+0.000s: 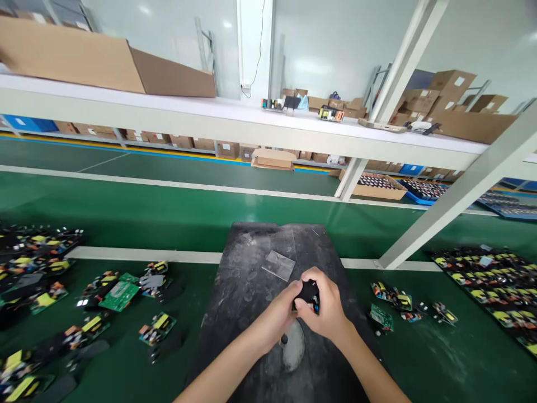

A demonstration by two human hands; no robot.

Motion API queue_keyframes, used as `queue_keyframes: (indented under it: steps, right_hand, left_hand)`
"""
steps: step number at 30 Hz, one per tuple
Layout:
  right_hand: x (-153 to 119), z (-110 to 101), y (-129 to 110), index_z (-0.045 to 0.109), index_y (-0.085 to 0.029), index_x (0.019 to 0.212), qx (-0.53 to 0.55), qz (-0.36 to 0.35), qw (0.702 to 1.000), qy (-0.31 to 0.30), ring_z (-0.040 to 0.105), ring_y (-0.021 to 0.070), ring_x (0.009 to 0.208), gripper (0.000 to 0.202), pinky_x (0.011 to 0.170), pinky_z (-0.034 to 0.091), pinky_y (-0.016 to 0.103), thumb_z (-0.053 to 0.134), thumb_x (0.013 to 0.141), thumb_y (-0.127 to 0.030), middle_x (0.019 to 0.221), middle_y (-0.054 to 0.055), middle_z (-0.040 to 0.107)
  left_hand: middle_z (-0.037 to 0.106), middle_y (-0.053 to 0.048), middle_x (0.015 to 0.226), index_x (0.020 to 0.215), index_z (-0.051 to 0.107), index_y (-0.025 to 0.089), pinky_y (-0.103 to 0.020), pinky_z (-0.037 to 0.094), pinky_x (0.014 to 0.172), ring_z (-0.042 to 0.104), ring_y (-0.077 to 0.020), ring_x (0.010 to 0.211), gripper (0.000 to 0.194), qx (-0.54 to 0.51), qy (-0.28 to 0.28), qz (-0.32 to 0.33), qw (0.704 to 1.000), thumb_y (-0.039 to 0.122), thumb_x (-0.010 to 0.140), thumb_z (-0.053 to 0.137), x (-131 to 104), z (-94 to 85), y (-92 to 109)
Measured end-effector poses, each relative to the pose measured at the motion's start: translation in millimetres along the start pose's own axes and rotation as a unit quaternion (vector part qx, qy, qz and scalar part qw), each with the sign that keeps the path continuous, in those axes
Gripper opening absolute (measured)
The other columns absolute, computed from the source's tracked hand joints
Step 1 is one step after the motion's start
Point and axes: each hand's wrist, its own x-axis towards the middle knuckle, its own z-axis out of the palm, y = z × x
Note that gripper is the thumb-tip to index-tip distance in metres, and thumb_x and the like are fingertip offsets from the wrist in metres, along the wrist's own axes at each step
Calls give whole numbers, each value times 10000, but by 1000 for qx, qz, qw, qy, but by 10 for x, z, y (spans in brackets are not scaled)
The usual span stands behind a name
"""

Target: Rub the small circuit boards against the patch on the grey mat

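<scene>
Head camera view: a small, black, block-like piece with blue and pale bits at its lower edge (309,290) is gripped between a worker's two bare hands, raised over a scuffed, dusty black panel (247,291). The left hand (288,307) grasps its left side, the right hand (326,299) curls over its top and right side; the fingers partly hide the piece. Just beyond the hands, a clear, rectangular, plastic-like sheet (279,265) lies flat on the panel, and a pale grey, rounded patch (293,350) shows below them.

To either side stretches a green-topped bench (184,305). At left, a green circuit board with yellow-topped components (156,328) sits apart from a green board lying flat side up (119,295), near a crowded, blurred cluster of similar boards (29,246). At right, a few loose boards (403,299) lie near dense rows of yellow-and-black assemblies (490,291).

Beyond, a long white shelf (235,123) carries a large, open, brown cardboard box (71,53) and a yellow-and-orange component assembly (331,113); a slanting white metal post (453,193) rises at right.
</scene>
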Motion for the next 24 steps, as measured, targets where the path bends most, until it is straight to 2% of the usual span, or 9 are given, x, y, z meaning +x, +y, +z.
queue_keyframes:
  steps: [6,11,15,19,22,24]
  right_hand:
    - [6,-30,-91,408,-232,991,-11,-5,1000,-4,511,184,648,132,579,402,282,431,868,-276,791,1,469]
    - [16,-125,-88,395,-233,935,-24,13,999,-20,487,180,645,108,574,385,274,417,836,-270,774,-12,459]
    - [-124,-311,-9,394,-230,919,-5,85,995,-44,474,183,646,121,582,388,280,451,850,-312,754,-19,440]
    - [-486,-509,97,397,-234,924,0,157,981,-111,463,173,599,172,557,375,273,487,845,-357,731,-35,427]
    - [-779,-613,155,375,-235,913,-14,184,978,-97,465,177,573,204,535,357,265,479,865,-403,673,-53,415]
    - [-921,-650,177,368,-231,912,-37,196,977,-71,456,174,545,226,514,342,259,468,875,-430,644,-60,402]
  left_hand:
    - [603,-82,1061,1146,518,159,-300,403,878,534,-163,1001,472,151,-3,38,988,520,885,364,-24,-37,-47]
    - [606,-89,971,1068,551,138,-301,418,836,560,-159,908,623,280,-20,75,957,654,845,283,30,-183,-1]
    - [588,-87,1046,1059,539,154,-313,395,891,552,-171,964,581,402,9,142,905,627,859,267,-1,-377,27]
    - [573,-95,1077,1030,556,165,-374,352,972,506,-220,1065,568,523,26,173,834,629,859,276,-98,-595,-126]
    - [505,-120,1262,1169,538,202,-445,328,1030,381,-297,1251,643,594,-23,154,789,693,773,416,-109,-734,-317]
    - [359,-117,1442,1287,473,246,-508,269,1081,206,-359,1374,784,627,-70,136,764,728,672,528,-71,-800,-436]
